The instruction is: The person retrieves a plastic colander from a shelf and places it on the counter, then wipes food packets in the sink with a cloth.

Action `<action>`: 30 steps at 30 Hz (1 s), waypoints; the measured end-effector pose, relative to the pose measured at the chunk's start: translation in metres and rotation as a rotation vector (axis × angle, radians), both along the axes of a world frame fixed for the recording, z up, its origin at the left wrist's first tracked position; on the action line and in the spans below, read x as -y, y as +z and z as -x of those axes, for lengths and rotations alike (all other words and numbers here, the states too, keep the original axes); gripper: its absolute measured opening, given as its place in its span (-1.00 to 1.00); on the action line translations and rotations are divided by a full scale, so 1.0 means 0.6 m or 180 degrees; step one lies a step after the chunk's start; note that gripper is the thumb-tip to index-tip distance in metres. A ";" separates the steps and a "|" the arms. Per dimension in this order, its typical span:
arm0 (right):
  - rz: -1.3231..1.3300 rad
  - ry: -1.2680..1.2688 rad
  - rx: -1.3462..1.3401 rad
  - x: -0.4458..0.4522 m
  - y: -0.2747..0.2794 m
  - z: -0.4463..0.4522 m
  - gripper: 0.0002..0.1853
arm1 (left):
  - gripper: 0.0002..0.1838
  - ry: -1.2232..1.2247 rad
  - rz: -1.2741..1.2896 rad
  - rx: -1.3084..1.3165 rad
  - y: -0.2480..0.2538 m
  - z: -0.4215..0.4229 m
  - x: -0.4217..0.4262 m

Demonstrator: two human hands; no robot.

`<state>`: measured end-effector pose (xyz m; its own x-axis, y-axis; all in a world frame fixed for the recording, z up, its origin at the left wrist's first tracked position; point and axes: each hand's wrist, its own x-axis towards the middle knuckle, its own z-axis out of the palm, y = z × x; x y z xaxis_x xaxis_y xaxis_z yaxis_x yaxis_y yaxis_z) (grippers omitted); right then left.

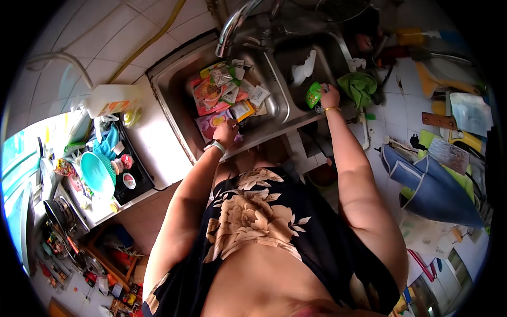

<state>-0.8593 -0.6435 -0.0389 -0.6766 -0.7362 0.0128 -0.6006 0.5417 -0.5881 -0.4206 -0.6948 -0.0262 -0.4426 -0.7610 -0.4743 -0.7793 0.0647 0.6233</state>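
While someone in dark cloth clothes with big tan flowers [253,216] is standing at the shiny steel double sink [274,136], the right hand [330,96] is gripping a shiny bright green packet [313,95] at the near end of the right basin [328,66]. Farther back in that basin, a crumpled white piece [304,67] is lying by itself. The left hand [226,133] is touching a flat pink and purple packet [210,123] in the left basin [277,103], but I am not able to tell if its grip is closed. Just behind it, a messy heap of red, yellow and silver packets [208,91] is lying in the same basin. A curved silver metal tap [227,39] is hanging over the heap. To the right of the sink, a bunched green cloth [359,89] is resting. On the left, a pale plastic jug [111,100] is sitting by the white tabletop [158,134], and a round teal plastic basket [96,174] is sitting near it.
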 end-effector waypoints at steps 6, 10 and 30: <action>-0.2291 0.0618 -0.0409 0.033 0.001 -0.003 -0.77 | -0.69 -0.0061 -0.0299 0.0016 -0.037 -0.025 -0.013; -0.2857 0.0691 -0.0397 0.072 0.025 -0.008 -0.77 | -0.72 -0.0190 -0.0217 0.0270 0.001 -0.024 -0.010; -0.2072 0.1979 -0.0518 0.129 -0.136 0.077 -0.75 | -0.74 0.0454 -0.0366 -0.0404 0.037 -0.035 -0.022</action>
